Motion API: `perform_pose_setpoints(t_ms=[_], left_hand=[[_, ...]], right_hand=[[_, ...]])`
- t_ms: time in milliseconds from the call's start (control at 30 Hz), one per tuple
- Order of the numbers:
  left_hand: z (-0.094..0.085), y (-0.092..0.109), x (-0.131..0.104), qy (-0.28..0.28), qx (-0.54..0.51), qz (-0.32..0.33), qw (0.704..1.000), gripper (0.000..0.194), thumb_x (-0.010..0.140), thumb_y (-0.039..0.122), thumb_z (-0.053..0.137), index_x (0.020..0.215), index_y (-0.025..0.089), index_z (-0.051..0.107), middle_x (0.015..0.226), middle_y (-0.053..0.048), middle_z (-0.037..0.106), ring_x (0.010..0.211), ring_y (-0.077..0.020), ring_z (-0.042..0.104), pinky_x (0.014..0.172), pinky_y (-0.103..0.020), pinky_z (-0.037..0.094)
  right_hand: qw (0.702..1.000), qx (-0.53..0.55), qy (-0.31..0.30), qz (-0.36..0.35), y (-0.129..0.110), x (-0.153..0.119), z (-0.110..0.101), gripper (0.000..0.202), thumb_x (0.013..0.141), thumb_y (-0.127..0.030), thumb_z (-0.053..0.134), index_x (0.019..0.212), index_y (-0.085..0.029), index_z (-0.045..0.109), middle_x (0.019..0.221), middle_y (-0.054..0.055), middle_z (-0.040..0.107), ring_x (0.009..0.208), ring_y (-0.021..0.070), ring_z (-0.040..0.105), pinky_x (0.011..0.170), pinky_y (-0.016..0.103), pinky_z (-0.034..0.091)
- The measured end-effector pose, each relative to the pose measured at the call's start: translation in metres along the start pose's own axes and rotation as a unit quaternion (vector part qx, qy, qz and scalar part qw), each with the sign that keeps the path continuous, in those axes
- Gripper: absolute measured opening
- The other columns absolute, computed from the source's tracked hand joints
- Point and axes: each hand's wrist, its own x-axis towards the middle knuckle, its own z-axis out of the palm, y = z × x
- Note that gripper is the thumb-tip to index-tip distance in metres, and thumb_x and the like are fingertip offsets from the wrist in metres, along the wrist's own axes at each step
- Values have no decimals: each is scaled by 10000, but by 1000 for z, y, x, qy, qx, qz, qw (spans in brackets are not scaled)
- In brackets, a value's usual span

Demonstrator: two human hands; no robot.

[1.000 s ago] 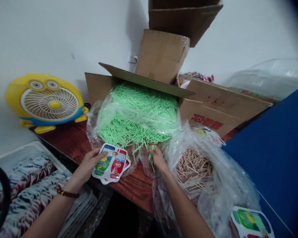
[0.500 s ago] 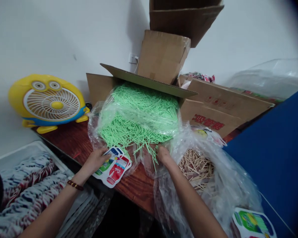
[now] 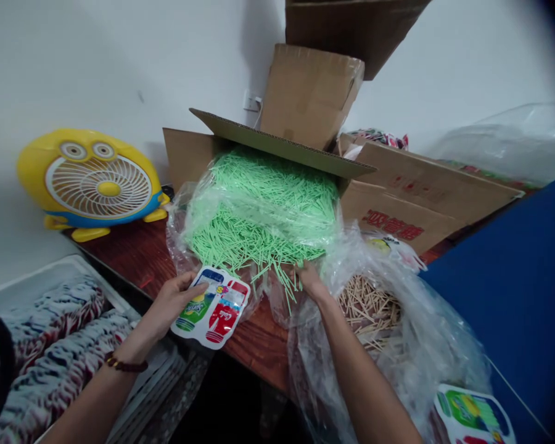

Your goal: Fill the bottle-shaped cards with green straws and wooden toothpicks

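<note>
My left hand (image 3: 178,302) pinches flat printed packets (image 3: 213,308) by their left edge, thumb on top. Their front shows a green Sprite bottle and a red Cola bottle. Thin green sticks (image 3: 240,240) fill a plastic-lined cardboard box (image 3: 277,145) lying open towards me, and some spill over its front. At the right end of that spill, my right hand (image 3: 311,280) has its fingers curled closed, with green showing at the fingertips. How many sticks it holds cannot be made out. Clear plastic lining (image 3: 342,259) lies beside my right wrist.
Beige sticks (image 3: 370,308) lie in a clear plastic bag on the right, near another printed packet (image 3: 474,413). A yellow fan (image 3: 108,188) stands at the left of the wooden table (image 3: 254,345). Below it, a crate (image 3: 69,265) holds rows of packets. Cartons (image 3: 312,92) are stacked behind.
The packets in my left hand have turned to face me more squarely, the front one now covering those behind. My right hand has shifted slightly up and its fingers show more. The view has tilted a little.
</note>
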Motion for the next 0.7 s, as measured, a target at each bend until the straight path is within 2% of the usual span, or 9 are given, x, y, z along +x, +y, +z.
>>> perform_pose_setpoints(t_ms=[100,200,367,500,600,700], left_hand=[[10,1,-16,-29,-47,-12,998,343,674,348,785,911,166,618,756,-20,750,589,-186,683,559,-273,541],[22,-3,-27,-59,-71,-20,996,333,708,324,772,959,158,629,831,-54,763,648,-195,703,614,-286,556],[44,-19,-41,-96,-93,-24,991,255,744,299,748,927,162,634,817,-47,754,667,-192,704,644,-290,554],[62,-28,-52,-97,-95,-42,990,231,721,315,766,836,157,643,729,-19,730,639,-175,689,625,-267,544],[72,-33,-56,-102,-99,-62,988,250,699,345,778,749,149,632,693,-24,726,598,-168,674,597,-261,535],[78,-37,-56,-120,-77,-73,987,259,695,358,779,754,144,645,688,-34,727,582,-163,664,581,-250,522]], right_hand=[[987,159,29,-20,7,-11,3,272,890,-369,452,984,-139,561,744,22,627,654,158,611,617,293,502],[960,272,52,-44,10,-25,11,264,804,-398,467,931,-179,544,748,16,630,722,183,616,711,320,494],[926,369,61,-62,15,-45,24,226,694,-393,609,821,-210,572,700,-11,645,754,196,592,830,341,440],[901,424,66,-62,8,-50,22,237,703,-399,637,822,-200,590,660,-16,635,696,187,588,782,334,448],[878,472,53,-67,-16,-61,2,273,717,-425,639,857,-201,569,648,-19,618,626,176,591,680,322,479],[849,520,30,-92,-55,-85,-48,274,730,-419,671,884,-214,575,719,-17,626,671,159,619,663,294,503]])
